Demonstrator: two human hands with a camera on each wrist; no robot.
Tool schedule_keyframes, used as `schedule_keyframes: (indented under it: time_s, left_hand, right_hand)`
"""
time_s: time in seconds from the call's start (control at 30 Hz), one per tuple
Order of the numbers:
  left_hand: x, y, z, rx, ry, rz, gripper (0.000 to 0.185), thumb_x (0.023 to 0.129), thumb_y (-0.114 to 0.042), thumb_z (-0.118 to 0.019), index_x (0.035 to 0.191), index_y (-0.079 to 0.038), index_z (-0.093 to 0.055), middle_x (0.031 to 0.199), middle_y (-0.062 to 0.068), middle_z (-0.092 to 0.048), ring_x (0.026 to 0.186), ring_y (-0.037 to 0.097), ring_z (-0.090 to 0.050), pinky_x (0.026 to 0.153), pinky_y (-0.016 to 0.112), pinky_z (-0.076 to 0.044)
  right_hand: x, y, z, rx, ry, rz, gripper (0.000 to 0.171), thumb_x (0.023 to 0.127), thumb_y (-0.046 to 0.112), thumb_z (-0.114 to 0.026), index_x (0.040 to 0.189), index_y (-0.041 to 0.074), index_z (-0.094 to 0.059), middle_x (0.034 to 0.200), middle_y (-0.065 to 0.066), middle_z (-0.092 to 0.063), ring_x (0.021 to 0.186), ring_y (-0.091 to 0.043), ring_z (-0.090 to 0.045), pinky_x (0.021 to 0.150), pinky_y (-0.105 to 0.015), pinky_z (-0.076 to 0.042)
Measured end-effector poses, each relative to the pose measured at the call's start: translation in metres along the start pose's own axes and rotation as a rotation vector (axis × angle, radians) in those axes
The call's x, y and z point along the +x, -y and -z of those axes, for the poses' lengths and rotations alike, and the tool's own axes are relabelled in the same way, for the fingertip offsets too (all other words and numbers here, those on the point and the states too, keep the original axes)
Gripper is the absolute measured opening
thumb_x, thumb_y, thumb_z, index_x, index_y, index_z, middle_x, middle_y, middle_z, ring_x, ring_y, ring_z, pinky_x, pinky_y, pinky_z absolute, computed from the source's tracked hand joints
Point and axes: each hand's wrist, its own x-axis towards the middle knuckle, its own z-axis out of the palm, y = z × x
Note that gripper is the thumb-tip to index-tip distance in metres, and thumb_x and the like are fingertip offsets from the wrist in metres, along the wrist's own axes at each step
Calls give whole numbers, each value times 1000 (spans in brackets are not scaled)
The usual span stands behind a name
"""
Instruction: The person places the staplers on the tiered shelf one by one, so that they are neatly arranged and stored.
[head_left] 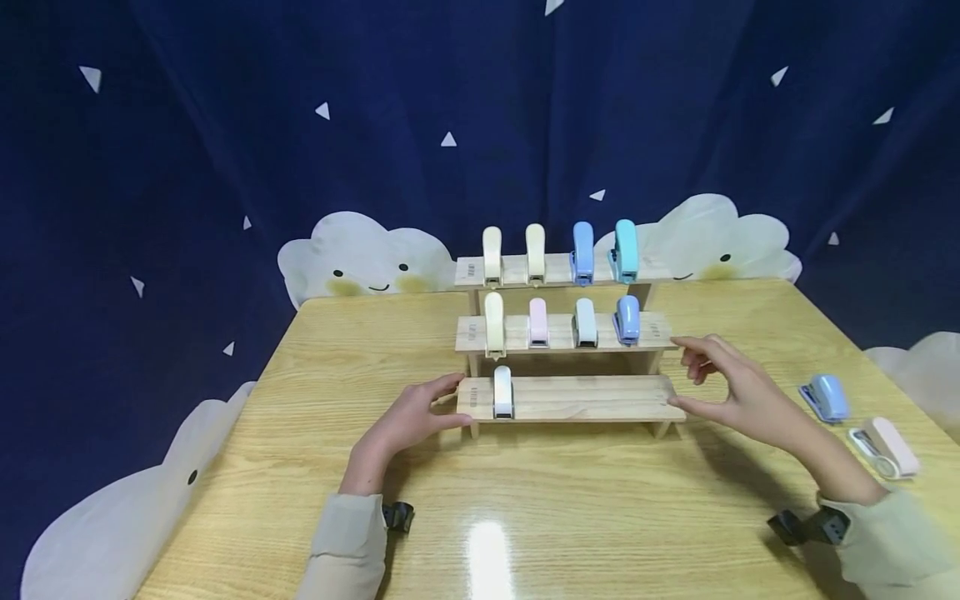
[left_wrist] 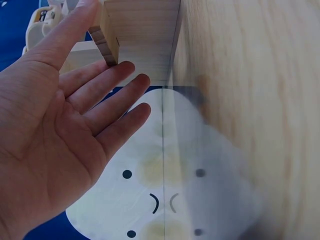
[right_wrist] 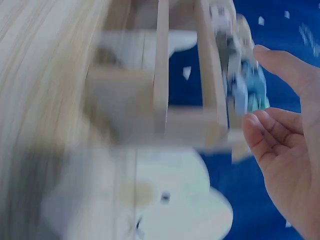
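Note:
A three-tier wooden rack (head_left: 585, 398) stands mid-table with several pastel staplers on its upper two shelves. On the lowest shelf sits one white stapler (head_left: 502, 393), near the left end. My left hand (head_left: 420, 412) lies with straight fingers against the left end of that shelf; the left wrist view shows the open palm (left_wrist: 65, 125) beside the rack's wooden end (left_wrist: 140, 35). At the rack's right end my right hand (head_left: 720, 383) hovers with relaxed fingers, its thumb by the lowest shelf's edge, and holds nothing. The right wrist view is blurred and shows that hand (right_wrist: 285, 150) beside the rack (right_wrist: 160, 100).
Two loose staplers lie on the wooden table (head_left: 600, 517) at the right: a blue stapler (head_left: 825, 397) and a pink stapler (head_left: 888, 446) near the edge. White cloud cut-outs (head_left: 360, 258) and a dark blue curtain stand behind the table.

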Motion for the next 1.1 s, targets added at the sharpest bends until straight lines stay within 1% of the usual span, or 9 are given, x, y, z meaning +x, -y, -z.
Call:
schedule_keyframes:
  time_s: [0.17, 0.33, 0.43, 0.67, 0.7, 0.87, 0.97, 1.03, 1.1]
  left_hand:
    - [-1, -1, 1, 1, 3, 1, 80, 84, -45, -73, 151, -17, -38, 151, 7, -47, 139, 27, -46, 118, 47, -36]
    - [-1, -1, 1, -3, 7, 8, 81, 84, -45, -73, 151, -17, -38, 151, 9, -47, 139, 28, -46, 117, 48, -36]
    - [-1, -2, 1, 1, 5, 10, 80, 84, -45, -73, 151, -17, -38, 150, 10, -48, 139, 28, -46, 118, 48, -36]
    - [-2, -3, 1, -1, 7, 7, 81, 85, -45, -73, 152, -17, -38, 150, 11, -49, 139, 29, -46, 117, 49, -36]
    - [-2, -3, 2, -2, 9, 8, 81, 85, -45, -73, 152, -18, -37, 150, 11, -48, 140, 29, -46, 117, 49, -36]
    - [-2, -1, 2, -18, 9, 3, 81, 85, -46, -73, 152, -17, -37, 151, 10, -47, 140, 28, -45, 117, 49, -36]
    - [-2, -1, 1, -18, 8, -1, 82, 84, -46, -73, 152, -17, -37, 151, 10, -47, 140, 28, -45, 117, 49, -36]
    - [-1, -1, 1, -14, 8, -5, 82, 85, -46, -73, 152, -17, -37, 150, 10, -48, 140, 29, -45, 117, 49, -36]
    - [-1, -1, 1, -8, 6, -11, 81, 85, -46, -73, 152, -17, -37, 150, 11, -49, 140, 29, -46, 117, 49, -36]
  right_hand:
    - [-26, -27, 24, -33, -34, -103, 79, 61, -5, -87, 133, -2, -53, 99, 20, -47, 84, 8, -48, 79, 3, -39]
    - [-55, -52, 47, -113, -29, -213, 75, 68, 3, -87, 133, -3, -51, 100, 30, -42, 86, 17, -44, 78, 7, -36]
    - [-71, -66, 60, -132, -28, -280, 73, 70, 4, -85, 133, -5, -50, 99, 32, -40, 85, 19, -41, 77, 8, -33]
    - [-104, -90, 81, -148, -70, -325, 70, 68, -3, -85, 128, -12, -51, 96, 29, -40, 84, 20, -38, 71, 8, -34]
    - [-108, -93, 83, -154, -66, -348, 69, 69, -1, -84, 128, -13, -50, 98, 25, -43, 84, 22, -37, 70, 9, -34]
    - [-126, -104, 91, -177, -74, -390, 66, 73, 5, -83, 128, -13, -51, 101, 29, -40, 86, 24, -33, 71, 10, -32]
    - [-137, -110, 93, -135, -105, -380, 65, 73, 2, -83, 132, 0, -56, 100, 34, -37, 88, 22, -35, 73, 10, -32]
    - [-144, -114, 94, -108, -123, -378, 68, 72, 0, -82, 132, 20, -57, 100, 33, -39, 89, 21, -37, 73, 10, -32]
    - [-149, -119, 93, -76, -146, -370, 75, 70, -4, -82, 125, 39, -54, 100, 32, -42, 88, 19, -39, 74, 10, -34]
